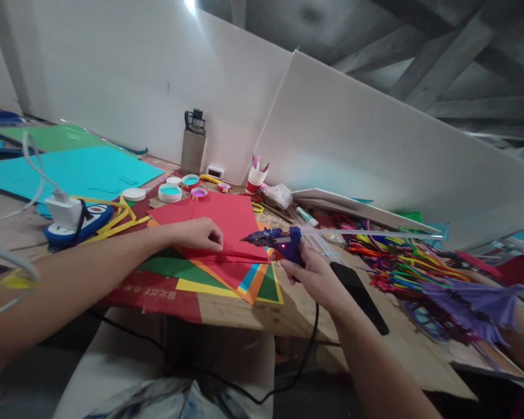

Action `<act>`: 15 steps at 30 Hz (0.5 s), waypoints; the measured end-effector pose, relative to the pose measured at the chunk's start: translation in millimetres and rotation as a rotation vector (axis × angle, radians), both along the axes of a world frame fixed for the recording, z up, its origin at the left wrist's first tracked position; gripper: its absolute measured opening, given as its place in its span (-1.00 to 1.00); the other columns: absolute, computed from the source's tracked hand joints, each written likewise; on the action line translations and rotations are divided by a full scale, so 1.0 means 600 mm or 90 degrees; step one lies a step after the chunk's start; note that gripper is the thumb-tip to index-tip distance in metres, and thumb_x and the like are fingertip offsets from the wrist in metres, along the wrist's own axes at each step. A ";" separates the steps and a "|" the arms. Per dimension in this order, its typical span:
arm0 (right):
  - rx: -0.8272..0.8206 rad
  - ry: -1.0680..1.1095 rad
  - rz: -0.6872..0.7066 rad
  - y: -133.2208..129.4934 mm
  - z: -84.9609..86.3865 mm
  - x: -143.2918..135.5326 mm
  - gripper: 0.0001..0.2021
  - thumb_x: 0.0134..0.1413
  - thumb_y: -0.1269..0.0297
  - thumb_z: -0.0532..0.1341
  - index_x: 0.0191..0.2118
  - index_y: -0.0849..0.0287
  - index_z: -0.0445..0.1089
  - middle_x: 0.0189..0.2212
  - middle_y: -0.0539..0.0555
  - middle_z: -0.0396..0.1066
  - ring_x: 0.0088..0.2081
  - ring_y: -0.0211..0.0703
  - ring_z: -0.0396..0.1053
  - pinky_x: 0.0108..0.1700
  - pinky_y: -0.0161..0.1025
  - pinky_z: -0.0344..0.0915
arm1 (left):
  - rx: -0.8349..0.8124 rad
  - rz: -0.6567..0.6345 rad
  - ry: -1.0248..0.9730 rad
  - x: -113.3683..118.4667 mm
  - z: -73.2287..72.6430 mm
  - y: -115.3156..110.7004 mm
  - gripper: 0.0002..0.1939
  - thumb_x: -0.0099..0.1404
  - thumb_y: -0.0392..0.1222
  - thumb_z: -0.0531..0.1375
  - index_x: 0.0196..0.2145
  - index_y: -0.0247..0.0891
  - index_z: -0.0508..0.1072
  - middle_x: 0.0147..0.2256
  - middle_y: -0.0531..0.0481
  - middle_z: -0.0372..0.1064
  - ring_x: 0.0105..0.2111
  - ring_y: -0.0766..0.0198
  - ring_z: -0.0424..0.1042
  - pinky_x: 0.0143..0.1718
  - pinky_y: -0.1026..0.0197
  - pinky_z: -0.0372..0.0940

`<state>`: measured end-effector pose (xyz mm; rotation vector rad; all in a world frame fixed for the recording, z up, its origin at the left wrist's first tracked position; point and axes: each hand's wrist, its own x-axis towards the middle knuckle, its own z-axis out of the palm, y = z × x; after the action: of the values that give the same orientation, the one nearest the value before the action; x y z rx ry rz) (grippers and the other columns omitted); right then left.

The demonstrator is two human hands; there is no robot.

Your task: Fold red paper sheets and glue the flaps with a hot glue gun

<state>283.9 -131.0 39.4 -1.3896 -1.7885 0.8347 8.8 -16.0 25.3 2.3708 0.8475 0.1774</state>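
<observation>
My right hand (310, 270) is wrapped round the handle of a blue hot glue gun (291, 244). A red light glows on its side, and a long clear glue stick (375, 234) juts out of its back. Its nozzle points left, above red paper (231, 218). My left hand (203, 235) rests on that paper with its fingers curled closed; what they hold, if anything, is hidden. The red paper has a folded front edge and lies over a stack of coloured sheets (268, 285) in green, yellow, orange and blue.
Small tubs (170, 193) and a grey bottle (193, 145) stand behind the paper. A white charger (63, 209) sits at left by yellow strips. Coloured pipe cleaners (397, 262) fill the right side, near a purple paper umbrella (475, 302). A black cord (305, 361) hangs below the table.
</observation>
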 end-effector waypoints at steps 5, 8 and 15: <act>0.070 -0.215 0.018 -0.020 0.007 -0.020 -0.68 0.15 0.22 0.11 0.02 0.15 0.25 -0.13 0.14 0.37 -0.15 -0.08 0.33 -0.14 -0.18 0.27 | 0.014 0.004 0.005 0.000 -0.003 0.003 -0.79 0.13 -0.15 0.14 -0.39 -0.27 0.54 -0.43 0.05 0.49 -0.41 0.34 0.41 -0.38 0.38 0.18; 0.051 -0.257 0.030 -0.021 0.006 -0.036 -0.67 0.18 0.20 0.09 0.04 0.17 0.23 -0.05 0.17 0.36 -0.05 -0.04 0.31 -0.05 -0.15 0.23 | 0.025 0.008 0.006 -0.001 -0.006 0.005 -0.79 0.12 -0.13 0.15 -0.38 -0.28 0.53 -0.43 0.04 0.49 -0.42 0.34 0.41 -0.40 0.38 0.18; 0.010 -0.327 0.010 -0.017 0.005 -0.045 -0.74 0.20 0.23 0.06 -0.03 0.19 0.26 -0.11 0.20 0.40 -0.08 -0.04 0.34 -0.09 -0.18 0.22 | 0.034 0.006 0.015 0.000 -0.004 0.003 -0.78 0.13 -0.13 0.14 -0.39 -0.28 0.54 -0.42 0.04 0.50 -0.43 0.34 0.41 -0.39 0.37 0.18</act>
<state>256.9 -141.3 42.4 -1.6877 -2.1792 0.4926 8.7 -14.0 22.9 2.4238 0.8762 0.1784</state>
